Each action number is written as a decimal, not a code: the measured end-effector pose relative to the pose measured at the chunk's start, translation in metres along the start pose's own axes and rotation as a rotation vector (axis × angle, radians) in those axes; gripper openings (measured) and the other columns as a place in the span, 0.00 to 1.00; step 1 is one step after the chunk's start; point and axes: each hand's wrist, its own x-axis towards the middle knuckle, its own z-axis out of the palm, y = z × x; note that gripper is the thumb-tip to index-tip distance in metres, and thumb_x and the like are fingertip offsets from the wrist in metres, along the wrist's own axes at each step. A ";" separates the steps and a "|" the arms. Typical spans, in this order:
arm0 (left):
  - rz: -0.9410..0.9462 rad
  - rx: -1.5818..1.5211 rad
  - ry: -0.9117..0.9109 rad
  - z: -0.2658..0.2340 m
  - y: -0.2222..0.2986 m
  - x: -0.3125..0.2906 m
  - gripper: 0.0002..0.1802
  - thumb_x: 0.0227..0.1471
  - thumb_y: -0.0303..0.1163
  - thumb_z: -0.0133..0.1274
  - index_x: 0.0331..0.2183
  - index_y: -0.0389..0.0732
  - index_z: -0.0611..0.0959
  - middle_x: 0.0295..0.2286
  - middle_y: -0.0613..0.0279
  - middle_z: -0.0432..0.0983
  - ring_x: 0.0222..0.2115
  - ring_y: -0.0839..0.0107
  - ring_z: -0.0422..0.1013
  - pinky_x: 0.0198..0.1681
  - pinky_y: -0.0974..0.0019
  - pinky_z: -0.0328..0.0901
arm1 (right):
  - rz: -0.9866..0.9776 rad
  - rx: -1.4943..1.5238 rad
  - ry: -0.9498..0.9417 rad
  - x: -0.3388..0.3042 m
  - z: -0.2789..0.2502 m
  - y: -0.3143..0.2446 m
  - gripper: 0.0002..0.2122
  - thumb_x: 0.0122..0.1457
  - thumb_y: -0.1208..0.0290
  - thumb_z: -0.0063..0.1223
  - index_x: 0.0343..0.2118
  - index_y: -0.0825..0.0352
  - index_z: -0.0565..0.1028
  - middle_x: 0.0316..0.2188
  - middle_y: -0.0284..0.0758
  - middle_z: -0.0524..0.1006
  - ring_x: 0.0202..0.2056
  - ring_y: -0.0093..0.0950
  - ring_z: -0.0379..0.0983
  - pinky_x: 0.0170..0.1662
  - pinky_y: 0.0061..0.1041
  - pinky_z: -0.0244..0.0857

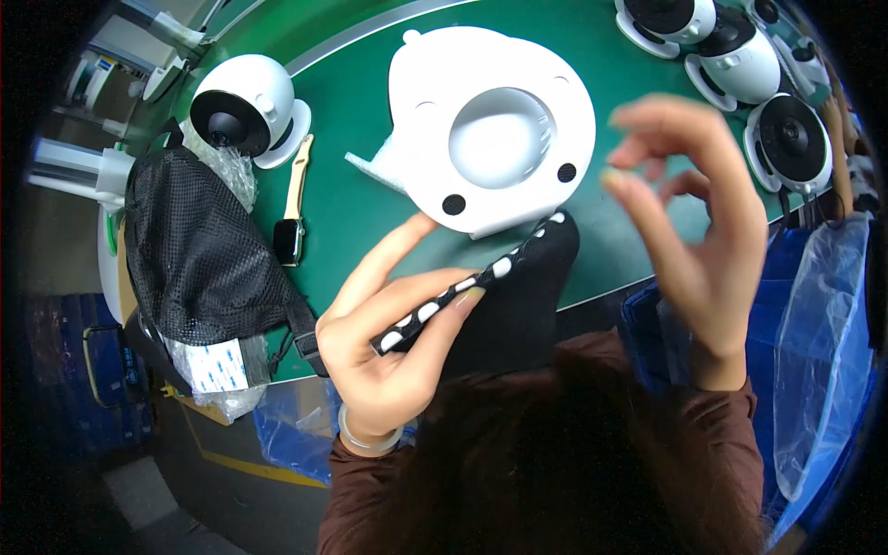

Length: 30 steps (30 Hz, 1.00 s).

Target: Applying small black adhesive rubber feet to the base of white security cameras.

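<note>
My left hand pinches a black sheet of round stick-on pads between thumb and fingers. The sheet is tilted, and a row of white round spots runs along its upper edge. Just beyond it lies a white plastic housing with a round, bowl-like hollow. Two black round pads sit on its near side, and two faint round marks show farther back. To the right of the housing, my right hand is raised and slightly blurred. Its thumb and forefinger are curved with a gap between the tips, and nothing shows in them.
A white camera with a black front stands at the left, beside a wristwatch and a black mesh bag. Several similar cameras stand at the right on the green table. Blue bins with clear plastic liners are below right.
</note>
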 end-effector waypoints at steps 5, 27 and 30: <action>-0.064 -0.066 -0.046 -0.005 0.006 -0.004 0.14 0.24 0.13 0.54 0.23 0.33 0.80 0.35 0.43 0.70 0.24 0.72 0.71 0.28 0.77 0.63 | -0.152 -0.066 -0.251 -0.013 0.001 -0.013 0.17 0.31 0.77 0.58 0.30 0.62 0.75 0.29 0.31 0.70 0.29 0.26 0.61 0.27 0.19 0.56; -0.082 -0.010 -0.031 -0.009 0.023 -0.002 0.08 0.29 0.16 0.54 0.21 0.33 0.79 0.20 0.56 0.75 0.20 0.74 0.72 0.24 0.78 0.64 | -0.400 -0.256 -0.089 -0.021 0.011 -0.012 0.07 0.34 0.74 0.58 0.19 0.59 0.73 0.23 0.23 0.75 0.24 0.20 0.68 0.43 0.31 0.53; -0.118 -0.028 -0.033 -0.010 0.022 -0.001 0.07 0.30 0.16 0.54 0.21 0.32 0.79 0.20 0.56 0.75 0.21 0.74 0.72 0.25 0.78 0.64 | -0.416 -0.239 -0.087 -0.020 0.010 -0.011 0.07 0.33 0.75 0.58 0.19 0.59 0.73 0.23 0.24 0.75 0.24 0.20 0.68 0.43 0.32 0.53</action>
